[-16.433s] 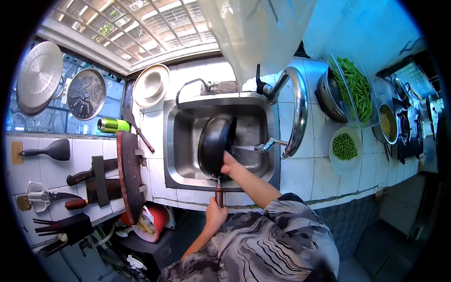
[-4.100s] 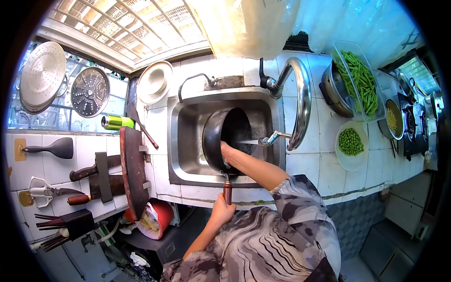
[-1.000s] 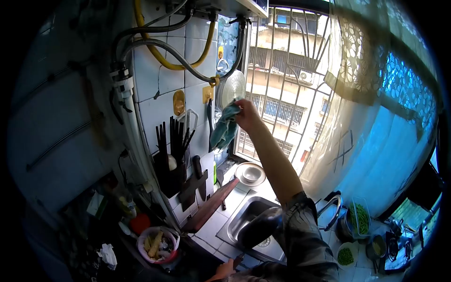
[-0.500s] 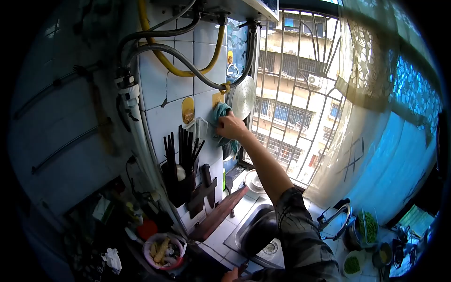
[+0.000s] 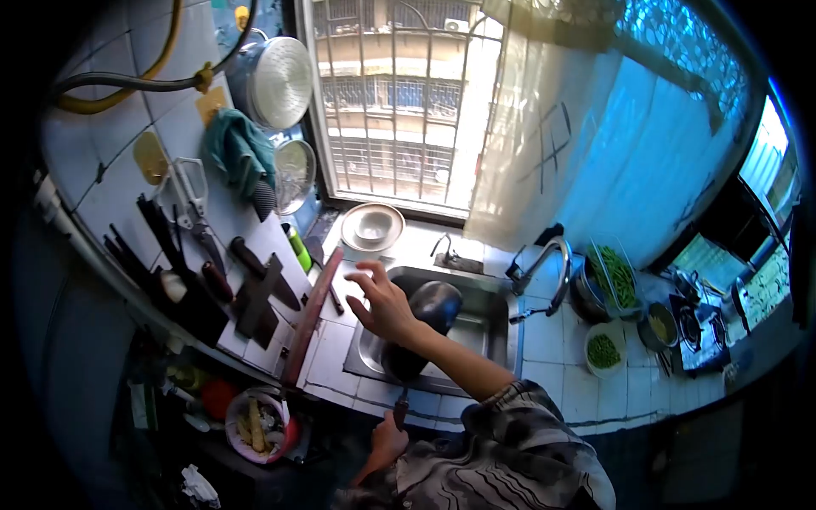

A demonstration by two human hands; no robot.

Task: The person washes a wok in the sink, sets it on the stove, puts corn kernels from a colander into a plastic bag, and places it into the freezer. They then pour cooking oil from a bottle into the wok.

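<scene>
Since the frame half a second back, the right hand (image 5: 382, 306) has let go of the cloth (image 5: 240, 149) and come away from the wall, and my head view has swung so that more of the sink (image 5: 489, 331) shows. I see the cloth, teal and bunched, hanging at the hook (image 5: 211, 104) on the tiled wall at the left, above a dark spatula (image 5: 264, 197) and just right of the scissors (image 5: 189, 183).

The right hand is released: its fingers are spread and curved above the near left part of the sink, well apart from the cloth. The left hand (image 5: 388, 444) is closed around the handle (image 5: 400, 410) at the near edge of the desk (image 5: 540, 344). From there the black pan (image 5: 438, 306) reaches into the sink, tilted, partly behind my right wrist; I can't make out its inside.

Left of the sink a reddish-brown board (image 5: 311, 323) stands on edge, with knives (image 5: 246, 255) on the wall beside it. On the far left of the desk, a small bowl (image 5: 373, 225) sits on a plate (image 5: 350, 228). Right of the sink, past the faucet (image 5: 567, 276), I have a bowl of peas (image 5: 603, 350) and, farther back, a clear container of green beans (image 5: 614, 276).
</scene>
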